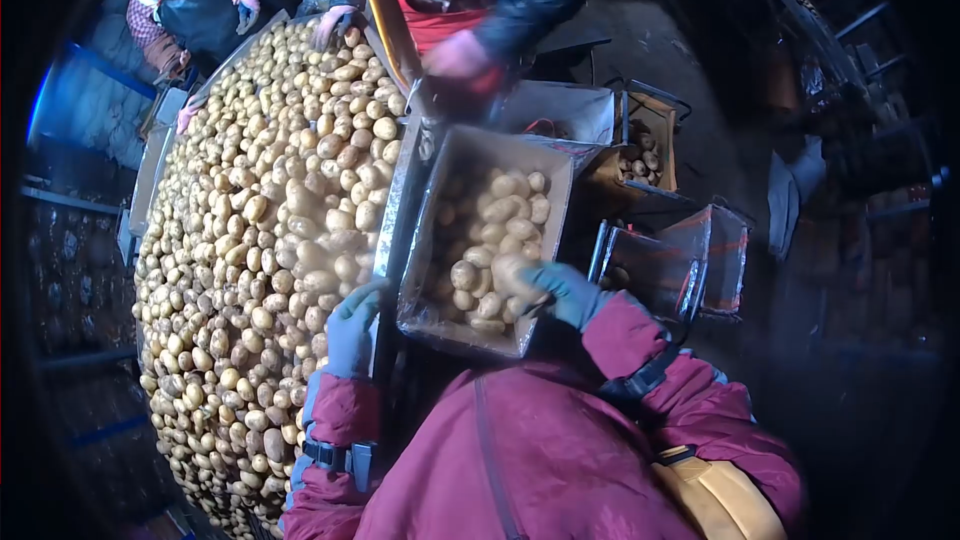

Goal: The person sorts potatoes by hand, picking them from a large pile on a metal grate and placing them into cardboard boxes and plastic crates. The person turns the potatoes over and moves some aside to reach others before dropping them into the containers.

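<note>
Potato (514,278) in the right hand (568,295), over the box (422,275)

The gloved right hand grips the potato, blurred, at its fingertips, above the other potatoes (493,231) lying in the box. The left hand (355,330), also gloved, is apart from that potato, at the metal rim (397,205) beside the large potato pile (250,230); whether its fingers close on anything, I cannot tell. The box stands just right of the rim, near the person's front.
</note>
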The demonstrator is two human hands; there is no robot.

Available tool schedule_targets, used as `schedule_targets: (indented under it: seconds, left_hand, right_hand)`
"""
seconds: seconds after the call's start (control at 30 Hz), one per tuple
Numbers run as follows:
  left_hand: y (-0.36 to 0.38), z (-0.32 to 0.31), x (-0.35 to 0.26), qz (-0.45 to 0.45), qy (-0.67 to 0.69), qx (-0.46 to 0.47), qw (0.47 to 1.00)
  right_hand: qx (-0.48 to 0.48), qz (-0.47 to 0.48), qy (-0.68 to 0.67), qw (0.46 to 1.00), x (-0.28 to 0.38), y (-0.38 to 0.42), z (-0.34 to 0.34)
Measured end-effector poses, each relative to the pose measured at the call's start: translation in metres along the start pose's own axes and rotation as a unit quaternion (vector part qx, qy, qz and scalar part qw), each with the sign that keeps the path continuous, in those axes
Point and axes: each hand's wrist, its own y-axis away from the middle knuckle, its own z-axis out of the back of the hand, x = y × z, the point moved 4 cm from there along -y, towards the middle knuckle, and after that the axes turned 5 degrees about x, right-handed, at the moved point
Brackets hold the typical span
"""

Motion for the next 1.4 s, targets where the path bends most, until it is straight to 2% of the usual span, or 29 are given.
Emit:
schedule_targets:
  seconds: [0.03,0.07,0.13,0.17,0.2,0.27,0.33,0.37,0.4,0.43,0.53,0.57,0.63,0.67,0.73,0.8,0.87,0.97,1.07,1.1,1.2,1.3,1.4]
  left_hand:
    - [0.001,0.011,0.005,-0.009,0.003,-0.005,1.0]
    - [0.004,0.022,0.006,-0.007,-0.002,-0.019,1.0]
    - [0.012,0.044,0.006,-0.001,-0.013,-0.051,0.999]
    - [0.015,0.055,0.006,0.002,-0.036,-0.066,0.997]
    - [0.016,0.071,0.011,-0.009,-0.042,-0.086,0.995]
    - [0.021,0.093,0.004,-0.054,-0.11,-0.1,0.987]
    - [0.029,0.133,0.015,-0.034,-0.211,-0.183,0.96]
    - [0.032,0.173,0.035,-0.088,-0.332,-0.214,0.915]
    - [0.041,0.201,0.045,-0.137,-0.449,-0.243,0.849]
    - [0.061,0.202,0.033,-0.089,-0.573,-0.284,0.764]
    - [0.105,0.246,0.046,-0.014,-0.696,-0.343,0.631]
    - [0.111,0.265,0.063,-0.047,-0.73,-0.323,0.6]
    - [0.108,0.223,0.036,0.053,-0.753,-0.313,0.577]
    - [0.089,0.212,0.02,0.205,-0.744,-0.261,0.58]
    - [0.081,0.199,0.033,0.104,-0.753,-0.403,0.51]
    - [0.054,0.19,0.017,0.193,-0.629,-0.339,0.673]
    - [0.02,0.192,0.063,0.111,-0.692,-0.321,0.637]
    - [0.033,0.172,0.031,0.092,-0.535,-0.319,0.777]
    - [0.067,0.172,0.035,-0.147,-0.565,-0.262,0.769]
    - [0.075,0.178,0.019,-0.168,-0.576,-0.251,0.76]
    - [0.09,0.219,-0.023,-0.098,-0.606,-0.357,0.705]
    - [0.078,0.26,-0.006,-0.076,-0.639,-0.346,0.683]
    - [0.054,0.26,-0.028,0.033,-0.671,-0.34,0.658]
  right_hand:
    - [-0.037,0.06,-0.043,0.997,0.004,0.001,0.027]
    - [-0.108,0.095,0.013,0.989,0.014,0.009,0.056]
    - [-0.065,0.141,0.085,0.984,0.04,-0.005,0.168]
    - [-0.099,0.211,-0.05,0.971,0.068,0.009,0.162]
    - [-0.241,0.253,-0.102,0.931,0.089,0.026,0.165]
    - [-0.287,0.268,-0.143,0.908,0.097,0.024,0.193]
    - [-0.225,0.189,-0.023,0.956,0.071,-0.003,0.157]
    - [-0.194,0.091,-0.042,0.976,0.055,-0.017,0.132]
    - [-0.169,0.079,-0.01,0.982,0.045,-0.023,0.11]
    - [-0.136,0.063,0.021,0.988,0.031,-0.031,0.084]
    - [0.019,-0.003,0.076,0.997,-0.004,-0.065,0.033]
    - [0.031,0.0,0.097,0.995,-0.006,-0.07,0.013]
    - [0.052,-0.014,0.108,0.993,-0.008,-0.082,-0.013]
    - [0.055,-0.032,0.101,0.993,-0.011,-0.092,-0.016]
    - [0.029,-0.083,0.116,0.989,-0.016,-0.111,-0.025]
    - [0.058,-0.071,0.15,0.984,-0.018,-0.116,-0.057]
    - [0.085,-0.087,0.194,0.973,-0.022,-0.126,-0.091]
    - [0.133,-0.121,0.172,0.968,-0.036,-0.145,-0.127]
    - [0.15,-0.132,0.186,0.962,-0.056,-0.158,-0.151]
    - [0.161,-0.134,0.191,0.959,-0.061,-0.162,-0.157]
    - [0.175,-0.145,0.21,0.951,-0.07,-0.17,-0.17]
    - [0.182,-0.153,0.21,0.948,-0.079,-0.177,-0.178]
    - [0.186,-0.154,0.202,0.949,-0.086,-0.183,-0.18]
